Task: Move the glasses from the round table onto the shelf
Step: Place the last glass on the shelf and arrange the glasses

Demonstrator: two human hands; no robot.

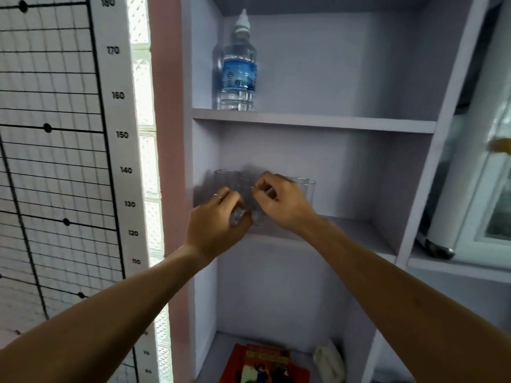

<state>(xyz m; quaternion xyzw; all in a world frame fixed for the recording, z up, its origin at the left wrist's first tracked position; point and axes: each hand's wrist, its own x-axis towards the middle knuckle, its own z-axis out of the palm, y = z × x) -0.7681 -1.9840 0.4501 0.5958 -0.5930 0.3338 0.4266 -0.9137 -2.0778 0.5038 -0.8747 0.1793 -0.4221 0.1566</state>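
Hands are raised to the middle shelf (345, 230) of a pale lilac unit. Left hand (215, 225) is curled around the base of a clear glass (235, 194), fingers wrapped on it, a ring seen on one finger. Right hand (282, 203) is placed just beside it, fingers bent and pinching the same glass near its rim, though blur makes the exact contact hard to tell. A second clear glass (304, 189) is stood on the shelf behind the right hand. A water bottle (238, 67) is stood upright on the shelf above. A red book (265, 366) is laid in the lower compartment. A height chart (119, 134) is seen at left.
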